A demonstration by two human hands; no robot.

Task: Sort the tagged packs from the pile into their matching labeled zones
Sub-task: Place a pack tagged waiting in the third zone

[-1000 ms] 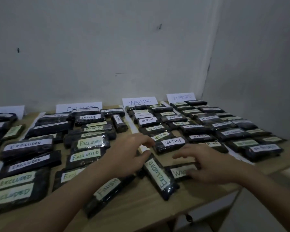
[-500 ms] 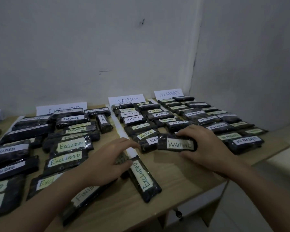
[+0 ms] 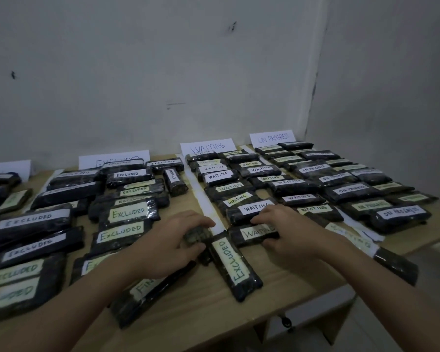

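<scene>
My right hand (image 3: 292,232) grips a dark pack tagged WAITING (image 3: 252,235) that lies flat at the near end of the WAITING column, below the WAITING sign (image 3: 207,147). My left hand (image 3: 170,245) is curled over the end of a dark pack (image 3: 197,235) in the small pile at the table's front; its tag is hidden. Next to it lie a pack tagged EXCLUDED (image 3: 235,265) and, partly under my left wrist, one tagged FINISH (image 3: 148,290). Under my right forearm lies another WAITING pack (image 3: 394,265).
Rows of tagged packs fill the EXCLUDED zone (image 3: 114,161) on the left and the ON PROGRESS zone (image 3: 272,137) on the right. White strips (image 3: 201,199) separate the zones. The wooden table's front edge (image 3: 239,323) is close; walls stand behind and right.
My right hand lifted the WAITING pack from the pile, carried it toward the WAITING column and lowered it at the near end. My left hand stayed on the pile.
</scene>
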